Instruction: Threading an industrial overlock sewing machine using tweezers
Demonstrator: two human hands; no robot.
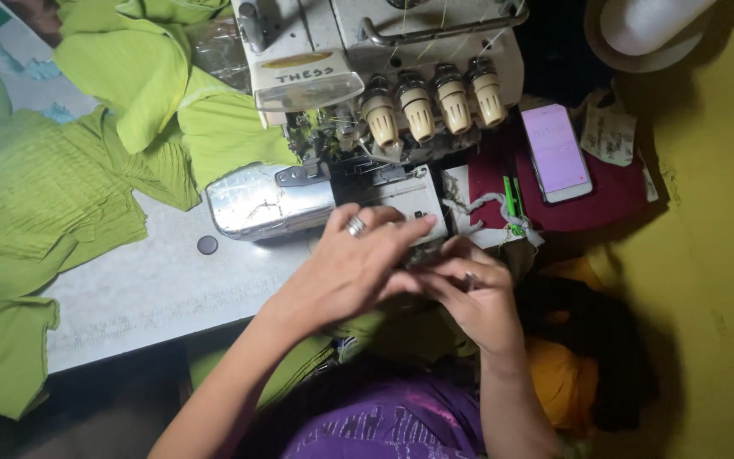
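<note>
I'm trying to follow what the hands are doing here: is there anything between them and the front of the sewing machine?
Nothing visible. The left hand already lies on the sewing machine at its front cover, and the right hand sits just beside it. What the fingers pinch between them is hidden.

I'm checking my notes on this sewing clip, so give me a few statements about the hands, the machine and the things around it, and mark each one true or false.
1. The left hand wears a ring. True.
2. The phone lies left of the sewing machine. False: it lies to the machine's right, on a dark red cloth.
3. The fabric piled on the table is blue. False: it is light green.
4. Both hands meet at the front of the machine, the right hand just below the left. True.
5. The machine has four tension knobs in a row. True.
</note>
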